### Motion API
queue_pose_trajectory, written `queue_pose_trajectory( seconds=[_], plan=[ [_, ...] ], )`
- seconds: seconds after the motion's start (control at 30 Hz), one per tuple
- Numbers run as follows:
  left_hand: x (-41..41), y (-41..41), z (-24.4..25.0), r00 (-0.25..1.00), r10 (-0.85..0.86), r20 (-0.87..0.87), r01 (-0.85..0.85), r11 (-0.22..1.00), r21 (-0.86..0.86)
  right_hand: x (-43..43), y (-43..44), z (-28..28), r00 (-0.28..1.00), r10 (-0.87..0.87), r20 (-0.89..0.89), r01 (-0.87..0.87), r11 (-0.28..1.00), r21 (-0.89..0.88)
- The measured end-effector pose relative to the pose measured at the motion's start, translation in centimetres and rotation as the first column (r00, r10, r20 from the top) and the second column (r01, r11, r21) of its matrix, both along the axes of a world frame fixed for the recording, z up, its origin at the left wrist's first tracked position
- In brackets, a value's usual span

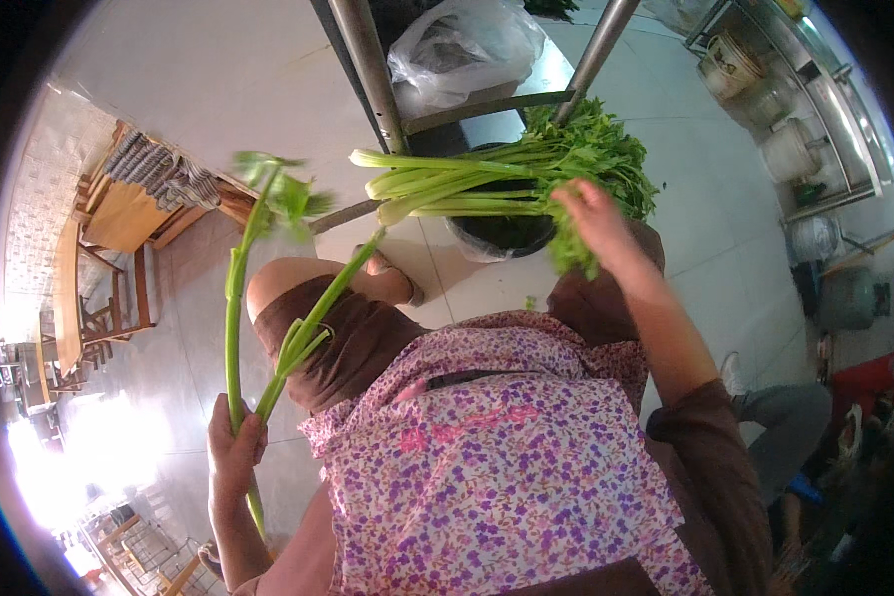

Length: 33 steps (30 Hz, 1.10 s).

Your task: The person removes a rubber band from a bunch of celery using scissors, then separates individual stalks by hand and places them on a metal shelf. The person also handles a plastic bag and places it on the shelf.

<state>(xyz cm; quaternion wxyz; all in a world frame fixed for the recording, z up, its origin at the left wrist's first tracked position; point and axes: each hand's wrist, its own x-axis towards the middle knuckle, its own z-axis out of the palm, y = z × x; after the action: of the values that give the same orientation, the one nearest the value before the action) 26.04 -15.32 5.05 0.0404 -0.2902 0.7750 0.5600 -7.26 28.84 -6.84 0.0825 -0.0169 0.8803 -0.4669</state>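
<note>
My left hand (237,443) grips a pair of celery stalks (232,328) over my lap's left side. One stalk carries blurred leaves at its upper end; the other ends in cut stubs and a long bare rib. A bunch of celery (454,186) lies crosswise before my knees, its pale stalk ends pointing left and its leaves (603,149) to the right. Blurred by motion, my right hand (592,220) is at the leafy end of that bunch, fingers bent. Leaves hang just below it; whether the fingers hold any cannot be made out.
Beneath the bunch stands a black bin with a plastic liner (501,242). Behind are a metal-legged stand (369,71) and a clear plastic bag (465,48). Wooden furniture (130,212) is at left, shelving with buckets (790,149) at right. Another person's leg (782,432) shows at lower right.
</note>
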Motion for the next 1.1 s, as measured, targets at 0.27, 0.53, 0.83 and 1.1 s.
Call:
queue_pose_trajectory(
  seconds=[0.27, 0.53, 0.83, 1.1],
  plan=[
    [0.0, 1.6, -1.1, 0.999, -0.005, -0.038, 0.007, 0.998, 0.056, -0.8, -3.5, -10.8, 0.760, 0.565, -0.322, -0.455, 0.816, 0.358],
    [0.6, 2.1, -1.2, 0.998, 0.022, -0.062, -0.019, 0.998, 0.051, -2.0, -3.9, -7.3, 0.973, 0.079, 0.216, -0.050, 0.989, -0.136],
    [-1.0, 2.4, -1.9, 0.996, -0.026, -0.090, 0.036, 0.993, 0.110, -0.1, -2.2, -2.0, 0.849, 0.364, 0.383, 0.406, 0.017, -0.914],
    [-1.3, 2.7, -2.1, 0.995, -0.036, -0.089, 0.049, 0.987, 0.154, 0.1, -1.8, -0.5, 0.884, 0.333, 0.328, 0.367, -0.061, -0.928]
  ],
)
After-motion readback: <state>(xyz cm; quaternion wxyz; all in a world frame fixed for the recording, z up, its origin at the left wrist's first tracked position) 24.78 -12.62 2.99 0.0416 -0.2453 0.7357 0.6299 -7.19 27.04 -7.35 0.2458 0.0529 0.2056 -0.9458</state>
